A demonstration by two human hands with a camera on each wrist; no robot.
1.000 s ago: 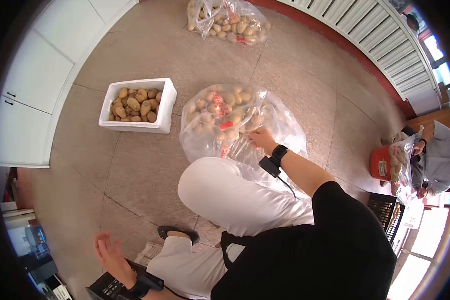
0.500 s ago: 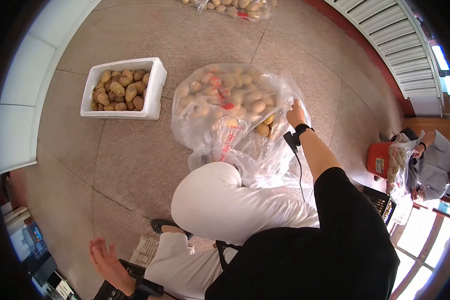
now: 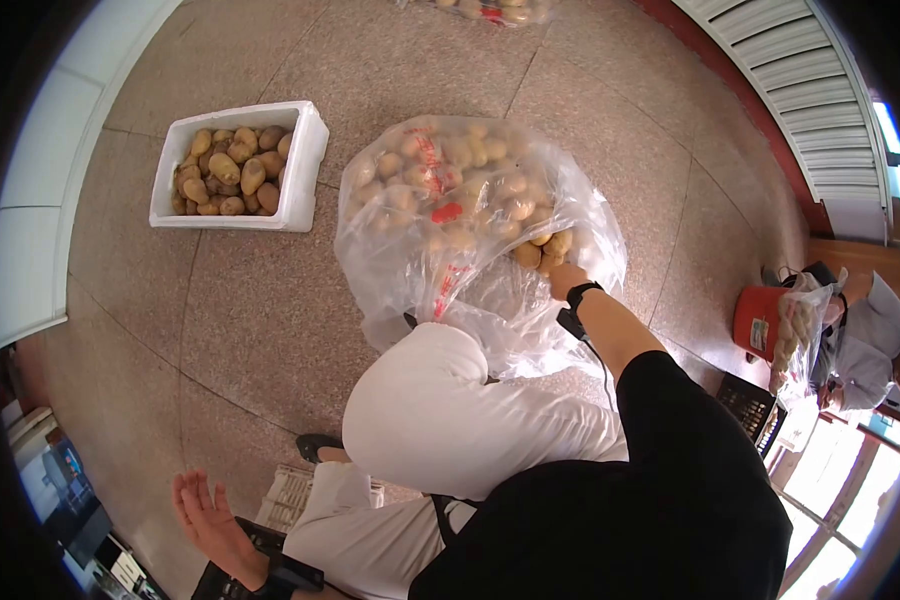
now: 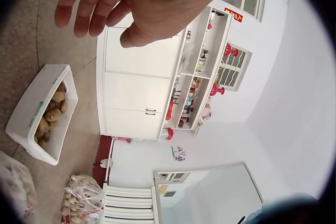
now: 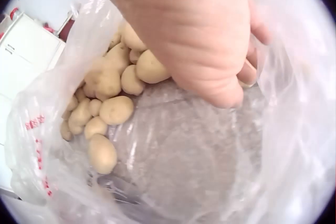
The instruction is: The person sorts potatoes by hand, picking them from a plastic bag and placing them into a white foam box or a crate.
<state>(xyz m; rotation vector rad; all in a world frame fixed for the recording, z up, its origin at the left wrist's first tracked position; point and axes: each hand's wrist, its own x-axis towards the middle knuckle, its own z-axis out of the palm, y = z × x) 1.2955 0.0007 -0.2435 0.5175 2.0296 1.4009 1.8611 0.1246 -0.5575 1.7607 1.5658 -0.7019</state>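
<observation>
A large clear plastic bag (image 3: 400, 290) of potatoes with red print lies on the floor in front of the person's knee. My right hand (image 3: 567, 280) is inside its open mouth, just beside loose potatoes (image 3: 527, 256). In the right wrist view, the thumb and fingertips (image 5: 249, 71) point down near the bag's wall (image 5: 294, 129). The palm side hides what lies between them, so I cannot tell whether they grip anything. My left hand (image 3: 213, 525) is raised at lower left, fingers spread and holding nothing.
A white foam box (image 3: 305, 190) of potatoes stands on the floor left of the bag. Another potato bag (image 3: 515, 12) is at the far edge. At right, a seated person (image 3: 865, 350) is beside a red bucket (image 3: 757, 320) and a black crate (image 3: 748, 408). White cabinets (image 4: 134, 92) line one wall.
My right hand moved from over the bag to its right rim, then down into the mouth beside the potatoes. The bag's mouth has opened wider, baring some potatoes. My left hand stays raised.
</observation>
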